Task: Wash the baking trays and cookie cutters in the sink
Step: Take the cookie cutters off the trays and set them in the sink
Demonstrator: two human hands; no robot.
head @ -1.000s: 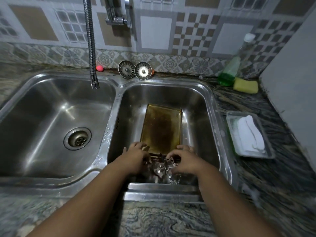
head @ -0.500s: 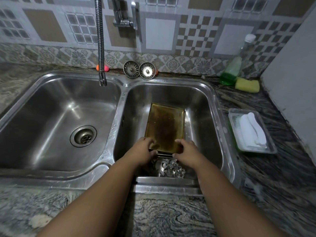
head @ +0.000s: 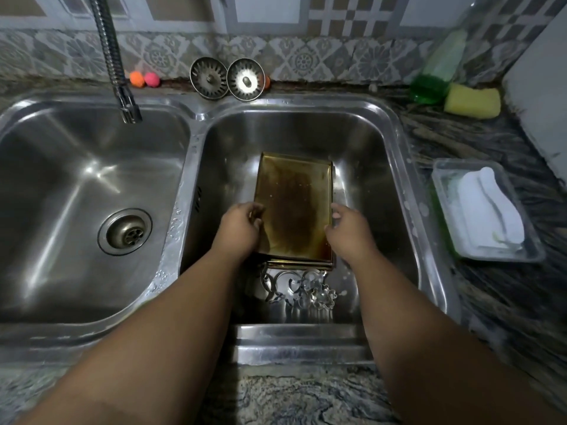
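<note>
Brown tray (head: 294, 207) between the fingers (head: 256, 210)

A double sink (head: 408, 179) of glossy brushed steel sits in a table (head: 306, 400) of veined, polished stone. The baking tray (head: 294, 210) is golden metal, its face stained brown and dull. The cookie cutters (head: 303, 286) are thin, mirror-bright metal. A yellow sponge (head: 474, 101) looks soft and porous.

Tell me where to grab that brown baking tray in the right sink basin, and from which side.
Take the baking tray by its two long raised rims, a hand from each side, as the left hand and right hand do now. It lies lengthwise away from you, and the cookie cutters crowd its near short edge.
</note>
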